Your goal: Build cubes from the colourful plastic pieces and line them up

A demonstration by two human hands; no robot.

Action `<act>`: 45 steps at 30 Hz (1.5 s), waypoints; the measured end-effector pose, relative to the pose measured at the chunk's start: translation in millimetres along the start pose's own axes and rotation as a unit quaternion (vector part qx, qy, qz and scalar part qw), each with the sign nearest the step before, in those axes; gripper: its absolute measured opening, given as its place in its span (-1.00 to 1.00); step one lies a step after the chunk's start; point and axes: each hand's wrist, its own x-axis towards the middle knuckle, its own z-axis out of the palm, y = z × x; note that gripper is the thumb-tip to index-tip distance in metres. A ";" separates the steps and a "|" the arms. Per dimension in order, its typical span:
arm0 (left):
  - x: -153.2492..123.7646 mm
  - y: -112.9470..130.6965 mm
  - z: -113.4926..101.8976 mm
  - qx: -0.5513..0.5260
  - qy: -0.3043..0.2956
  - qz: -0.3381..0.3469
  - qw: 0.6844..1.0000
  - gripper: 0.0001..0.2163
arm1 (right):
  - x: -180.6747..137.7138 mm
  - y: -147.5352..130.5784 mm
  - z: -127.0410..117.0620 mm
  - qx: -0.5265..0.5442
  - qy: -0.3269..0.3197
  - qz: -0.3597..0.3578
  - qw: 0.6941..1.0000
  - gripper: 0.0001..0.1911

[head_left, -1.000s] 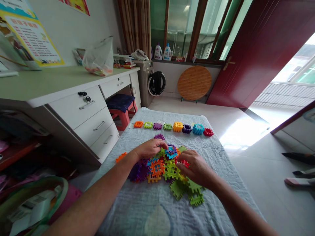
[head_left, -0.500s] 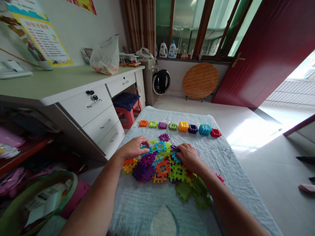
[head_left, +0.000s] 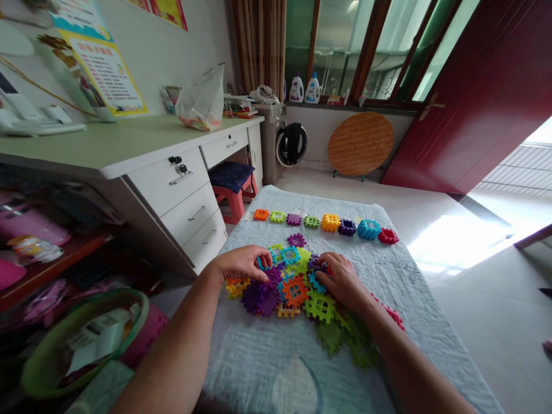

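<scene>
Currently, left hand (head_left: 245, 263) at left of interlocking plastic tile pile (head_left: 295, 280), thumb and fingers parted beside light-blue tile (head_left: 262, 265); whether grasping it, cannot tell. Right hand (head_left: 341, 277) curled over pile's right side, at purple tile (head_left: 313, 262); grip likewise unclear. Pile on pale-blue cloth (head_left: 241, 356), orange window tile (head_left: 295, 290) near side. Far side: blocks in row, yellow block (head_left: 330, 222) beside dark-purple block (head_left: 347, 227).
</scene>
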 end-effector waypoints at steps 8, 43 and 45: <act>-37.5 13.1 8.0 0.109 0.048 0.026 0.992 -0.72 | -3.1 3.4 3.2 0.020 0.051 0.031 0.998 -0.43; 62.5 44.9 72.0 -0.208 0.174 0.112 0.956 -0.83 | 0.2 -9.7 -14.3 0.090 0.146 0.056 0.984 -0.84; 62.7 43.9 72.0 -0.234 0.168 0.107 0.952 -0.81 | -1.4 -16.5 -14.6 0.085 0.153 0.020 0.984 -0.82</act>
